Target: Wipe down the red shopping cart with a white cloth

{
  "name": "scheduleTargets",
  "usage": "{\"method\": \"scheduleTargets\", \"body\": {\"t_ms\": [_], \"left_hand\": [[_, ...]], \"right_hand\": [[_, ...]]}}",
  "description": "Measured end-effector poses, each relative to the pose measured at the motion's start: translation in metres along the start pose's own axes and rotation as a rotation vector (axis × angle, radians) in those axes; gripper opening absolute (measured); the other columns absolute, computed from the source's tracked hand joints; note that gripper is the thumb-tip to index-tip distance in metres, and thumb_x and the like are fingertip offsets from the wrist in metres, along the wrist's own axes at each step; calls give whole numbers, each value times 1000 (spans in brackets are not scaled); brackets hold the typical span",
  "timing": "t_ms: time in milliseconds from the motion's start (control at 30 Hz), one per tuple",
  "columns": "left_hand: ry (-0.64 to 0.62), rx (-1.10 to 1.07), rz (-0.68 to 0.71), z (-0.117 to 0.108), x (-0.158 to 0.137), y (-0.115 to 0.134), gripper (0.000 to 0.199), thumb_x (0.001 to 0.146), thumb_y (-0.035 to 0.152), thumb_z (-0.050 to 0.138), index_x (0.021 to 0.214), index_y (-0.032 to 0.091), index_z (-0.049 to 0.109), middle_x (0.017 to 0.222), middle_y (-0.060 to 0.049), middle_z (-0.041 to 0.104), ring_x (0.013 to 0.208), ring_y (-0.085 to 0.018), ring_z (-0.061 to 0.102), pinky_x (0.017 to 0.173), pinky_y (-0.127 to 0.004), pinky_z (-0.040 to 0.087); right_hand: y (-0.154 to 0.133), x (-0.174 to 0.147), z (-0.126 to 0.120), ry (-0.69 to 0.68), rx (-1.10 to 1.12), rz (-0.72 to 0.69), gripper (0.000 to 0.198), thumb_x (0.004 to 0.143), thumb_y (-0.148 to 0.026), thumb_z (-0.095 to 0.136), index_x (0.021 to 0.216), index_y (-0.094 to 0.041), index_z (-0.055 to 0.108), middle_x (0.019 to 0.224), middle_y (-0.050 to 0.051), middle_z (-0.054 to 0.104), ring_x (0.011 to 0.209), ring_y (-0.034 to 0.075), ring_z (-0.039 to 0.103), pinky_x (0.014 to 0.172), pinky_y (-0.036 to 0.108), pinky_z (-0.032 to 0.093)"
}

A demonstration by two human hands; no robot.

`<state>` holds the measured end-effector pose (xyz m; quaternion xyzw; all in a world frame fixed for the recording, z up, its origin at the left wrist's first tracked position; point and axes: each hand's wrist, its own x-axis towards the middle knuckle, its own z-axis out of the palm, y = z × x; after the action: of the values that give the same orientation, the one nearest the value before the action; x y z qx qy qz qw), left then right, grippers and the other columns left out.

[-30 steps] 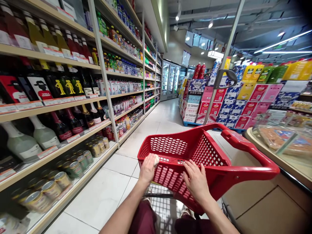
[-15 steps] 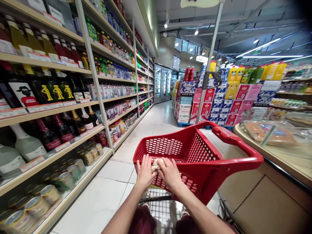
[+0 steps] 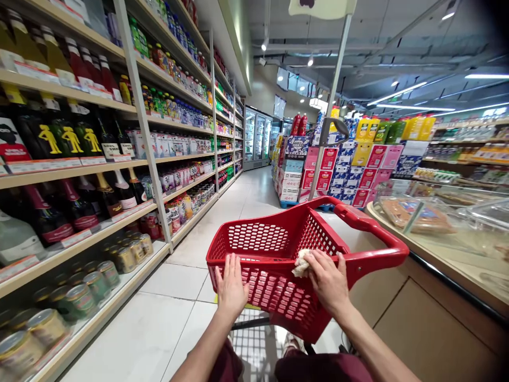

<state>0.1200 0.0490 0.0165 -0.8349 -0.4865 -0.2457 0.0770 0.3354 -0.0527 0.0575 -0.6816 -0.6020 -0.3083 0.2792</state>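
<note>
A red plastic shopping cart (image 3: 270, 289) with perforated walls stands right in front of me, its handle towards the right. My right hand (image 3: 328, 278) presses a crumpled off-white cloth (image 3: 303, 262) on the near rim, close to the handle end. Further left, my left hand (image 3: 231, 286) lies against the near side of the cart with its fingers stretched out along the rim. Nothing shows in that hand. Part of the cloth is hidden under my right fingers.
Shelves of bottles and cans (image 3: 85, 143) line the left side. A glass-topped counter (image 3: 441, 212) holding packaged food stands close on the right. Ahead are stacked drink cartons (image 3: 342, 167), a metal pole (image 3: 331, 101) and glass-door fridges (image 3: 256, 135). White floor tiles (image 3: 167, 284) run between.
My right hand has slid right along the rim with the cloth, away from my left hand. The left hand stays near the cart's left end. The view has shifted slightly right.
</note>
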Motion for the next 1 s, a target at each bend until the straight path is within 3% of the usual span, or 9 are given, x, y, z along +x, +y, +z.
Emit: {"method": "scheduleTargets", "body": {"t_ms": [167, 233, 367, 433, 500, 633, 733, 867, 1000], "left_hand": [[45, 6, 158, 7, -4, 36, 66, 71, 20, 41, 133, 9, 24, 140, -13, 26, 130, -26, 19, 103, -54, 14], [59, 21, 169, 8, -5, 38, 64, 72, 19, 39, 134, 11, 23, 140, -11, 26, 130, -24, 18, 103, -53, 13], [45, 18, 156, 8, -6, 39, 63, 74, 18, 38, 134, 13, 22, 141, -8, 25, 130, -23, 17, 104, -53, 11], [40, 4, 121, 9, -6, 44, 63, 74, 21, 39, 134, 11, 22, 141, -10, 25, 131, -24, 16, 104, -53, 11], [42, -2, 87, 9, -5, 51, 64, 75, 24, 40, 134, 10, 22, 140, -11, 26, 131, -25, 16, 103, -54, 12], [45, 12, 85, 6, -3, 53, 64, 74, 22, 41, 134, 9, 23, 140, -12, 27, 130, -26, 19, 103, -54, 12], [26, 12, 125, 1, -3, 49, 62, 73, 18, 39, 133, 12, 25, 139, -10, 30, 129, -25, 21, 103, -55, 11], [5, -38, 89, -2, -4, 51, 63, 72, 19, 40, 133, 10, 26, 139, -10, 28, 129, -25, 21, 103, -56, 12], [8, -70, 60, -2, -3, 55, 64, 72, 18, 41, 133, 10, 25, 139, -11, 28, 129, -26, 21, 102, -57, 11]], "right_hand": [[-37, 9, 28, 10, 58, -109, 26, 83, -14, 40, 98, -24, 59, 104, 3, 63, 101, 18, 53, 103, 44, 7], [-23, 10, 22, 55, 64, -122, 26, 83, -14, 39, 97, -24, 60, 101, 3, 64, 98, 17, 54, 103, 45, 7], [56, -4, -23, 186, -25, -95, 23, 83, -22, 43, 99, -23, 60, 105, 5, 63, 99, 20, 54, 101, 48, 10], [81, -9, -37, 264, -93, -62, 23, 82, -24, 46, 99, -21, 60, 104, 7, 63, 99, 22, 55, 100, 50, 12], [79, -10, -37, 299, -102, -51, 22, 81, -22, 46, 97, -19, 61, 103, 8, 63, 100, 22, 54, 99, 49, 16], [46, -3, -19, 263, 18, -131, 20, 83, -18, 44, 90, -22, 62, 99, 4, 65, 101, 19, 53, 97, 43, 19], [56, -1, -25, 285, -23, -114, 17, 82, -20, 47, 88, -22, 63, 98, 4, 64, 95, 18, 53, 92, 38, 22], [90, -29, -35, 315, -192, -30, 14, 80, -25, 51, 84, -21, 64, 89, 5, 62, 83, 17, 52, 80, 33, 27], [81, -84, -14, 107, -165, -84, 29, 84, -21, 38, 66, -20, 60, 72, 2, 60, 67, 14, 50, 71, 30, 28]]}}
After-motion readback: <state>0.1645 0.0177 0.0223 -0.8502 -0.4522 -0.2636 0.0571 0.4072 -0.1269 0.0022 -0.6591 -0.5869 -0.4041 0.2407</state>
